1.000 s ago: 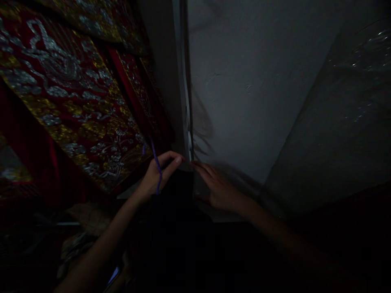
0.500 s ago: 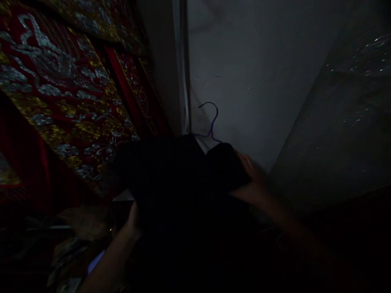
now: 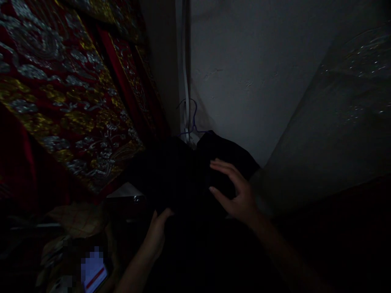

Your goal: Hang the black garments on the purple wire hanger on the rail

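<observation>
A black garment [image 3: 183, 179], its exact kind lost in the dark, hangs on a thin purple wire hanger [image 3: 194, 118] in front of me. The hanger's hook shows above the collar opening. My left hand [image 3: 157, 234] is closed on the garment's left part, thumb on the front, with the other fingers mostly hidden. Over the right front of the garment, my right hand [image 3: 240, 193] is open, its thumb and fingers apart and nothing held between them.
At left hangs a red cloth [image 3: 76, 106] with gold and silver sequins. A grey wall [image 3: 244, 89] stands behind, with a pale strap or cable [image 3: 185, 61] down it. Shiny plastic sheeting [image 3: 332, 118] covers the right. A lit phone [image 3: 94, 270] lies lower left.
The hanger and garment have shifted left against the wall. My right hand has let go of the garment's shoulder and opened. My left hand has moved right, onto the garment's front.
</observation>
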Demonstrator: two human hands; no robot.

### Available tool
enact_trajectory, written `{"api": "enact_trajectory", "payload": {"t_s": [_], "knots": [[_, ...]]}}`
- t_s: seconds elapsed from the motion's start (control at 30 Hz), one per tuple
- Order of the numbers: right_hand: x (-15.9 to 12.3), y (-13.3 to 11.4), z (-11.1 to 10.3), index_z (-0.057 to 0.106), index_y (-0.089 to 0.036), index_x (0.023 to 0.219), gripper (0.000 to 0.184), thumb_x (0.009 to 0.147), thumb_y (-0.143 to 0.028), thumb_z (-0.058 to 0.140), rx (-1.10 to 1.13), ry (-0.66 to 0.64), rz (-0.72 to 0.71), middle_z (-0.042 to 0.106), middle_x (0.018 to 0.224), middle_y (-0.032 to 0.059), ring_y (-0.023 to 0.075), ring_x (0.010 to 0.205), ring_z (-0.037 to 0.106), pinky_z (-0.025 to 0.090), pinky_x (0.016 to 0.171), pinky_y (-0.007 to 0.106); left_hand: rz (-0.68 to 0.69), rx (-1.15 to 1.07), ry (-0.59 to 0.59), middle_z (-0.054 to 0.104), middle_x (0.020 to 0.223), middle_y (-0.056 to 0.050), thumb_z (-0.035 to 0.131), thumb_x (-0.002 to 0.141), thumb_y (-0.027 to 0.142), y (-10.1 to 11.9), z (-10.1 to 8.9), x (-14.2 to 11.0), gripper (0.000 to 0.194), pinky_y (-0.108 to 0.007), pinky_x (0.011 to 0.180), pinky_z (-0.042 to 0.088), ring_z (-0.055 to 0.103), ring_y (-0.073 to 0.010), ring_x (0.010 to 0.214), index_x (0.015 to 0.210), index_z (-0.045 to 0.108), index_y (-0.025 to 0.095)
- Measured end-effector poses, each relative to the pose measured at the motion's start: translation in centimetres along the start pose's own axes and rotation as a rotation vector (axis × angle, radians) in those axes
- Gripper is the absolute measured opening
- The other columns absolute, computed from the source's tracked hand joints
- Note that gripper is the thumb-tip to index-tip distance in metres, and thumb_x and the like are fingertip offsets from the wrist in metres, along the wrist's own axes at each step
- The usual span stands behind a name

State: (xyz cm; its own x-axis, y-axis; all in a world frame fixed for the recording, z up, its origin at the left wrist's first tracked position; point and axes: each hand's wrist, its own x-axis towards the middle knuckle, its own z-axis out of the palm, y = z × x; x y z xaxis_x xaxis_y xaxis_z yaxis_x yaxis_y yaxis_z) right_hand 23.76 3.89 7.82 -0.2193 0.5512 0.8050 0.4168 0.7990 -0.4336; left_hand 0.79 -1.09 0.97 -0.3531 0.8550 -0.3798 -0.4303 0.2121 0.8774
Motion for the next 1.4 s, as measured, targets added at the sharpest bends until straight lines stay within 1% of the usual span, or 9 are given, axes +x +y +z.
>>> {"api": "enact_trajectory", "payload": {"t_s": [0.1, 0.2, 0.27, 0.5, 0.67, 0.8, 0.93, 1.07, 1.4], "knots": [[-4.6, -0.2, 3.0, 0.063, -0.021, 0.102, 0.021, 0.089, -0.038, 0.066, 0.189, 0.074, 0.487, 0.068, 0.094, 0.0066, 0.0224, 0.091, 0.066, 0.053, 0.085, 0.036, -0.068, -0.043, 0.047, 0.064, 0.064, 0.002, 0.072, 0.046, 0.028, -1.9, -0.5, -0.3, 0.022, -0.031, 0.066, 0.049, 0.060, -0.0182, 0.067, 0.061, 0.058, 0.019], [-7.9, -1.0, 5.2, 0.060, -0.019, 0.084, 0.040, 0.089, -0.058, 0.060, 0.453, -0.160, 0.879, 0.062, 0.076, 0.0030, 0.0182, 0.072, 0.060, 0.049, 0.069, 0.031, -0.114, -0.058, -0.051, 0.060, 0.058, 0.002, 0.071, 0.047, 0.030, -3.1, -0.6, -0.7, 0.021, -0.031, 0.064, 0.048, 0.056, -0.0168, 0.061, 0.053, 0.055, 0.019], [-9.3, -2.0, 6.2, 0.059, -0.018, 0.080, 0.048, 0.091, -0.064, 0.053, 0.574, -0.277, 0.955, 0.059, 0.072, 0.0020, 0.0166, 0.069, 0.057, 0.047, 0.067, 0.029, -0.090, -0.062, -0.076, 0.063, 0.061, 0.000, 0.073, 0.051, 0.035, -3.9, -0.6, -1.3, 0.023, -0.034, 0.068, 0.050, 0.060, -0.0198, 0.064, 0.056, 0.060, 0.017], [-9.6, -4.6, 7.4, 0.050, -0.020, 0.067, 0.041, 0.088, -0.054, 0.055, 0.650, -0.255, 0.946, 0.046, 0.060, -0.0030, 0.0121, 0.058, 0.045, 0.036, 0.058, 0.025, 0.076, 0.024, 0.102, 0.072, 0.087, -0.011, 0.075, 0.062, 0.048, -4.9, -1.1, -3.0, 0.035, -0.049, 0.091, 0.055, 0.070, -0.0358, 0.099, 0.078, 0.070, 0.017], [-9.7, -4.7, 6.1, 0.045, -0.022, 0.058, 0.045, 0.081, -0.057, 0.059, 0.598, -0.160, 1.053, 0.041, 0.051, -0.0041, 0.0117, 0.051, 0.043, 0.036, 0.055, 0.026, 0.674, 0.372, 0.365, 0.046, 0.152, -0.014, 0.085, 0.068, 0.043, -3.8, -3.3, -2.7, 0.092, -0.054, 0.115, 0.040, 0.049, -0.0346, 0.137, 0.148, 0.044, 0.025], [-10.2, -5.0, 6.6, 0.047, -0.021, 0.055, 0.050, 0.079, -0.063, 0.060, 0.639, -0.147, 1.095, 0.043, 0.049, -0.0035, 0.0108, 0.047, 0.042, 0.037, 0.054, 0.026, 1.007, 0.612, 0.324, 0.060, 0.132, -0.013, 0.078, 0.077, 0.041, -5.4, -3.6, -3.4, 0.055, -0.051, 0.105, 0.049, 0.059, -0.0327, 0.121, 0.128, 0.064, 0.023], [-10.2, -5.7, 7.5, 0.053, -0.019, 0.059, 0.046, 0.079, -0.060, 0.062, 0.728, -0.179, 1.073, 0.048, 0.050, -0.0031, 0.0102, 0.046, 0.045, 0.037, 0.052, 0.025, 0.782, 0.634, -0.094, 0.072, 0.096, -0.009, 0.066, 0.084, 0.034, -7.6, -1.3, -4.4, 0.021, -0.038, 0.082, 0.056, 0.069, -0.0264, 0.088, 0.099, 0.075, 0.022], [-8.7, -5.0, 6.2, 0.061, -0.016, 0.063, 0.039, 0.080, -0.052, 0.061, 0.799, -0.270, 1.054, 0.052, 0.048, -0.0024, 0.0093, 0.042, 0.047, 0.033, 0.048, 0.023, 0.673, 0.557, -0.158, 0.067, 0.077, -0.006, 0.065, 0.085, 0.028, -7.0, 1.0, -5.3, 0.010, -0.031, 0.068, 0.050, 0.064, -0.0237, 0.073, 0.079, 0.072, 0.024], [8.2, -1.4, 3.0, 0.063, -0.015, 0.060, 0.028, 0.072, -0.040, 0.067, 0.742, 0.050, 0.721, 0.055, 0.043, -0.0008, 0.0076, 0.038, 0.047, 0.025, 0.039, 0.019, 0.510, 0.715, -0.308, 0.071, 0.075, -0.009, 0.065, 0.082, 0.020, -6.8, 1.5, -1.3, 0.012, -0.034, 0.071, 0.046, 0.066, -0.0272, 0.072, 0.074, 0.073, 0.023]]}}
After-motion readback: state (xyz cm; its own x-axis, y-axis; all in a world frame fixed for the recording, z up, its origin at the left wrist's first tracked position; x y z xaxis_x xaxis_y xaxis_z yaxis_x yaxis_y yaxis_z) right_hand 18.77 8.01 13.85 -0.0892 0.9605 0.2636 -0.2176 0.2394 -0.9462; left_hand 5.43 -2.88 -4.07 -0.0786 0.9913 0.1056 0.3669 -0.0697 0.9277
